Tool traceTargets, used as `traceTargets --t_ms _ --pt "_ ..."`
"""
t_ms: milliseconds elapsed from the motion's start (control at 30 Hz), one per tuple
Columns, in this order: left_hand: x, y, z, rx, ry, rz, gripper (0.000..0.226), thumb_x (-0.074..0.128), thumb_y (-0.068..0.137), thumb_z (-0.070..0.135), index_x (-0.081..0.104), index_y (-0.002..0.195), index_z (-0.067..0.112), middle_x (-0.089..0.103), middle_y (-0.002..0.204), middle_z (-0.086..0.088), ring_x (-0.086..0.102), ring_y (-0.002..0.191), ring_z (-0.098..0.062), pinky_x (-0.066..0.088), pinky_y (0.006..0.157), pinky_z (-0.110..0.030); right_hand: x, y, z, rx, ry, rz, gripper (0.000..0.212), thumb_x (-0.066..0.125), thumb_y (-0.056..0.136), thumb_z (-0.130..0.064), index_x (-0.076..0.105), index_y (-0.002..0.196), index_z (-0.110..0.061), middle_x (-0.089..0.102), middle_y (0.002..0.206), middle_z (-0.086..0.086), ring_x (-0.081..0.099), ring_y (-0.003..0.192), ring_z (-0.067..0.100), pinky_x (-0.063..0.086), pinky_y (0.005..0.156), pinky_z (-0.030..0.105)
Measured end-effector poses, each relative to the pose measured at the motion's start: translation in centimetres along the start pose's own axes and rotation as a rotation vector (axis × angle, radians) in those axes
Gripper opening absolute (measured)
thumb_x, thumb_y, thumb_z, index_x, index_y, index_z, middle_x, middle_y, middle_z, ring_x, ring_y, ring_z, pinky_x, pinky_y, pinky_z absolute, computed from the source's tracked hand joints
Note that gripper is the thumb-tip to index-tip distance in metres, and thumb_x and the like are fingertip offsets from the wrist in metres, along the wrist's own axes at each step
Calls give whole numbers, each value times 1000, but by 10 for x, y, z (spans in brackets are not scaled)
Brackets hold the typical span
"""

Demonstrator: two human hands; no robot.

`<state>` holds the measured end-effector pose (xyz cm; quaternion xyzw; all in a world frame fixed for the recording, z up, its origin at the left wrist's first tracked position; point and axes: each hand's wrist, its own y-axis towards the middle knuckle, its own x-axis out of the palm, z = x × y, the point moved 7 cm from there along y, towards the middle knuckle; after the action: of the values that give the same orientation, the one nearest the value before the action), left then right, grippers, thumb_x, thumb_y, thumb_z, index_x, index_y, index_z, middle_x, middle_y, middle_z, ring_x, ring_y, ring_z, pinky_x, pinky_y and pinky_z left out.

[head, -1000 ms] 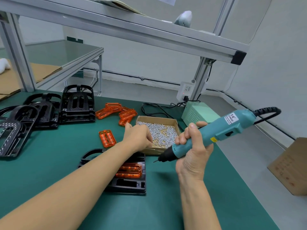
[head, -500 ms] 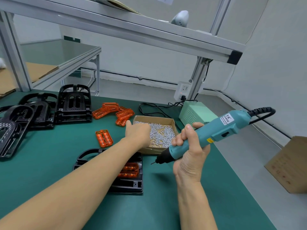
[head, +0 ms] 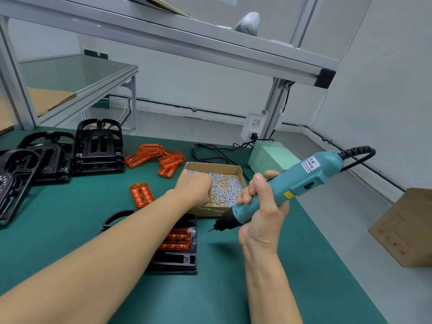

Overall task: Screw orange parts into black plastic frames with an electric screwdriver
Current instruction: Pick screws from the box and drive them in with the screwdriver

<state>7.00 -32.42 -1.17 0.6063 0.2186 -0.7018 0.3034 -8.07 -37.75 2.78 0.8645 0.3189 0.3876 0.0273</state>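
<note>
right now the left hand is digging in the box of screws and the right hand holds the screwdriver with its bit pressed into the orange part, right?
Not quite. In the head view the screwdriver bit hangs in the air beside the black frame, not pressed into the orange part. The rest holds: left hand in the screw box, right hand gripping the tool.

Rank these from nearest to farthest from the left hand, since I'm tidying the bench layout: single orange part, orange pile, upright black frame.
From the left hand:
1. Single orange part, just to its left.
2. Orange pile, behind-left.
3. Upright black frame, far left rear.
</note>
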Motion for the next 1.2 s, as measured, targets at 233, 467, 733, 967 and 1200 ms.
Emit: traceTargets --t_ms 233,467,733,967,1200 --pt "-2 -3 1 28 -96 -33 18 51 87 7 61 77 18 67 88 2 59 93 -21 32 100 -39 2 -1 1 8 -1 -5 17 62 75 -8 52 86 -16 41 55 1 40 43 14 38 47 25" --pt "-30 -72 -35 -65 -1094 191 9 73 78 7 71 75 15 72 71 -1 65 68 -7 49 64 -16 6 -3 -4 27 79 -30 15 60 77 -8 52 86 -18 42 55 -3 40 43 11 39 46 21" --pt "-15 -150 -47 -176 -1576 130 28 79 54 22 78 81 14 74 79 -13 67 68 -12 52 62 -17 27 -12 -8 81 247 -60 12 57 80 -13 52 81 -23 41 55 -7 39 44 6 38 45 19" --pt "-17 -168 -46 -176 -1616 214 11 70 67 15 77 73 10 72 70 -9 57 53 -3 45 56 -12 50 -23 -15 106 341 -114 9 54 82 -17 50 80 -25 41 54 -10 39 42 4 39 45 18" --pt "-23 -173 -45 -118 -1578 250 8 69 70 15 75 72 10 71 67 -7 61 56 -4 45 57 -10 61 -25 -23 82 336 -143 9 53 83 -16 50 80 -24 40 53 -9 39 42 4 38 45 18"
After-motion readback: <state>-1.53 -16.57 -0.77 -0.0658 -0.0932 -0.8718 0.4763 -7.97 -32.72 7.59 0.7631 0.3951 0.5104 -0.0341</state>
